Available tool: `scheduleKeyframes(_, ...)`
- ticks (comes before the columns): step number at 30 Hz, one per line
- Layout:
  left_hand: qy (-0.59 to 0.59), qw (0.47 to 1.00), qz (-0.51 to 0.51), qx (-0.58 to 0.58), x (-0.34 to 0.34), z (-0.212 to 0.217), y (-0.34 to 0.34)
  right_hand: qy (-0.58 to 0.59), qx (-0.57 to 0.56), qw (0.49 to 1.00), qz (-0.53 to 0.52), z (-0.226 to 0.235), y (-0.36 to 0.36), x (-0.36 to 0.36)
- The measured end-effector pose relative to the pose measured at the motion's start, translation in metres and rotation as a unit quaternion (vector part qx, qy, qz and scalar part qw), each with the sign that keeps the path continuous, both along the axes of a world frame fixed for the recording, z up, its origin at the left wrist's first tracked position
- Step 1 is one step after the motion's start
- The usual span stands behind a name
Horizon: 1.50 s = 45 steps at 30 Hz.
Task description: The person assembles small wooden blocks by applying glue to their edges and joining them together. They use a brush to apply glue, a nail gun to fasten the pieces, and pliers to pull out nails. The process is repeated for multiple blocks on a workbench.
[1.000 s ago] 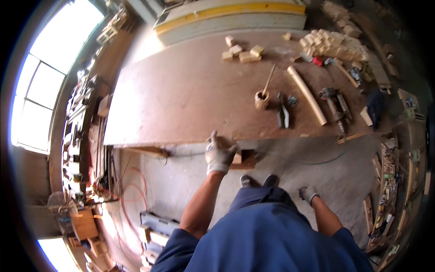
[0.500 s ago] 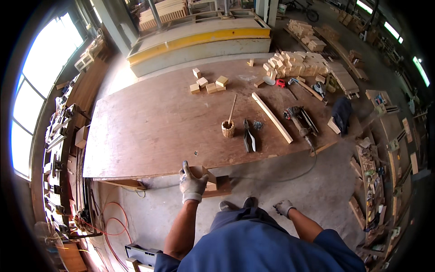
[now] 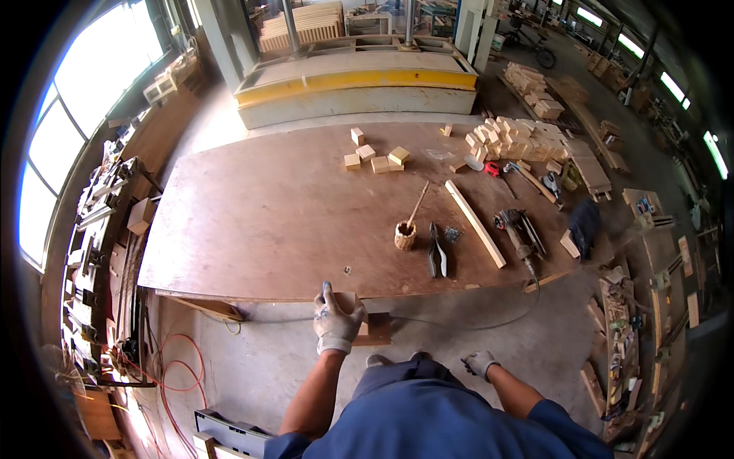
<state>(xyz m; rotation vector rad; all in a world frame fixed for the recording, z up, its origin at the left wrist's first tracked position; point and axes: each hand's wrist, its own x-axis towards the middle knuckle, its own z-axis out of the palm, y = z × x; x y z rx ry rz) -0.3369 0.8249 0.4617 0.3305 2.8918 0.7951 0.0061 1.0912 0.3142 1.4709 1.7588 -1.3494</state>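
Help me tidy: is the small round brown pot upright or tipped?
Upright: the pot sits mouth-up, a thin tan stick leaning out.

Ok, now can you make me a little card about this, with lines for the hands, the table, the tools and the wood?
Left hand: gloved, at a wooden block by the near table edge; grip unclear
Right hand: gloved, away from the table
Table: wide, brown
Tools: pliers, corded power tool
Pot: small, round, stick in it
Wood: long strip, loose blocks, big pile of blocks
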Motion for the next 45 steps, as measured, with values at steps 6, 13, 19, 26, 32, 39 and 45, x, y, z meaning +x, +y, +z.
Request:
scheduleKeyframes(6, 0.003, 1.000, -0.012, 0.011, 0.004, 0.000, 0.004, 0.034, -0.003, 0.999, -0.041, 0.011, 0.016, -0.033)
scheduleKeyframes(13, 0.018, 0.999, -0.015, 0.037, 0.003, -0.004, 0.010, 0.329, 0.175, 0.928, -0.004, 0.012, 0.128, -0.131)
scheduleKeyframes(19, 0.055, 0.996, 0.021, 0.063, 0.006, 0.008, 0.003, 0.224, 0.382, 0.881, 0.167, 0.078, 0.220, -0.259)
scheduleKeyframes(26, 0.124, 0.978, 0.170, 0.001, 0.049, -0.004, -0.006, 0.064, 0.432, 0.855, 0.281, 0.042, 0.313, -0.343)
scheduleKeyframes(32, 0.044, 0.972, 0.231, -0.001, 0.072, 0.003, 0.009, 0.096, 0.428, 0.836, 0.330, 0.030, 0.328, -0.374)
scheduleKeyframes(39, 0.027, 0.973, 0.222, 0.058, 0.061, -0.011, 0.014, 0.229, 0.341, 0.836, 0.364, 0.109, 0.283, -0.299)
scheduleKeyframes(45, 0.050, 0.959, 0.242, 0.138, 0.058, -0.027, 0.020, 0.315, 0.040, 0.848, 0.425, 0.198, 0.138, -0.271)
